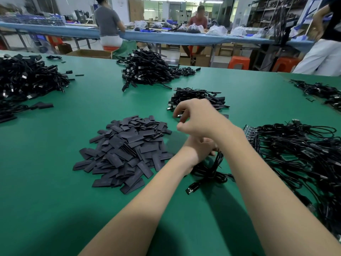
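a black cable (212,171) is seen in a loose bunch on the green table (55,182), close to the middle and near the front. its top part is held by the left hand (200,152), whose fingers are curled round it, though most of the fingers are hidden by the other arm. the cable's usb plug (192,188) is laid flat on the table, just in front of the bunch. the right hand (197,117) is held over the left one, so the two arms are crossed. its fingers are bent like a claw, and it is blurred, so it cannot be told if anything is pinched in them. just behind the right hand a small pile of cables (195,96) is found. to the left of both hands a heap of flat black sleeves (125,152) is spread out, touching nothing in the hands. to the right a big tangle of cables (299,150) is laid, with little boards at its near edge. more cable piles are seen farther off: one at the back (145,69), one at the left (27,78) and one at the far right (323,91). past the green table a long blue table (166,36) is seen, with people sat at it and orange stools (239,62) placed near it.
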{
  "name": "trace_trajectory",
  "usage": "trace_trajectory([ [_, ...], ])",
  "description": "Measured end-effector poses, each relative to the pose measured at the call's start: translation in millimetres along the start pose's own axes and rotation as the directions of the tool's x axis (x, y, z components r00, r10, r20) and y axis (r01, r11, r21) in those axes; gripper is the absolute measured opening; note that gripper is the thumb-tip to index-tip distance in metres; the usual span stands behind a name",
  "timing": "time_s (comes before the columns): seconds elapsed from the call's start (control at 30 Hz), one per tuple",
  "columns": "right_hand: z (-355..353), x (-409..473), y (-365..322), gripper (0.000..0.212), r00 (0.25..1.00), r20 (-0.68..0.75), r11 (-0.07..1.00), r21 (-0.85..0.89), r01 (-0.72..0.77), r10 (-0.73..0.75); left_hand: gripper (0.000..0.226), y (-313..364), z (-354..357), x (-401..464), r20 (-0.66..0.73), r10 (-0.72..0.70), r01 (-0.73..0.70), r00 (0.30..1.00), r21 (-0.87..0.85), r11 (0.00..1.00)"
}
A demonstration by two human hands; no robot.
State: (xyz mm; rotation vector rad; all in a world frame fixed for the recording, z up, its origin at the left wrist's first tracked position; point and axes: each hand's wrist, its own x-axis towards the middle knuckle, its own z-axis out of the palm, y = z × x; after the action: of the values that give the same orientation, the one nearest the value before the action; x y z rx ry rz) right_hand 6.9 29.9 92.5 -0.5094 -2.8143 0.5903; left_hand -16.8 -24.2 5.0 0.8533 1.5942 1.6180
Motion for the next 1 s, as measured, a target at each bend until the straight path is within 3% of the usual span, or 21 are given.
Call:
trace_trajectory([
  [0.13, -17, -25, 44, 0.024, 0.937, -0.283, 0.932, 0.35, -0.099, 0.206, 0.007, -2, 1, 4, 0.029, -0.023, 0.024, 0.999, -0.033, 0.999],
  [0.23, -20, -47, 82, 0.025, 0.864, -0.247, 0.661, 0.741, -0.123, 0.438, 0.009, -2, 0, 7, 0.046, -0.041, 0.046, 0.998, -0.109, 0.993],
  [0.3, -18, -57, 101, 0.026, 0.829, -0.174, 0.535, 0.828, -0.169, 0.532, 0.008, 2, -1, 5, 0.053, -0.068, 0.075, 0.996, -0.151, 0.986],
  [0.43, -8, -68, 111, 0.023, 0.879, -0.004, 0.271, 0.952, -0.142, 0.476, 0.005, 6, -2, 3, 0.113, -0.102, 0.128, 0.988, -0.257, 0.958],
  [0.53, -3, -70, 105, 0.024, 0.935, 0.051, 0.161, 0.98, -0.114, 0.351, 0.006, 8, -4, 3, 0.155, -0.093, 0.142, 0.984, -0.342, 0.929],
  [0.7, -1, -70, 101, 0.032, 0.964, 0.028, 0.069, 0.996, -0.048, 0.265, 0.006, 13, -10, 1, 0.156, -0.098, 0.162, 0.983, -0.477, 0.864],
  [0.9, 5, -70, 96, 0.03, 0.938, -0.077, 0.111, 0.993, 0.042, 0.339, 0.009, 16, -13, -2, 0.178, -0.119, 0.199, 0.977, -0.544, 0.815],
  [1.0, 3, -70, 96, 0.031, 0.922, -0.143, 0.071, 0.989, 0.126, 0.36, 0.015, 19, -14, -5, 0.185, -0.125, 0.209, 0.975, -0.56, 0.802],
])
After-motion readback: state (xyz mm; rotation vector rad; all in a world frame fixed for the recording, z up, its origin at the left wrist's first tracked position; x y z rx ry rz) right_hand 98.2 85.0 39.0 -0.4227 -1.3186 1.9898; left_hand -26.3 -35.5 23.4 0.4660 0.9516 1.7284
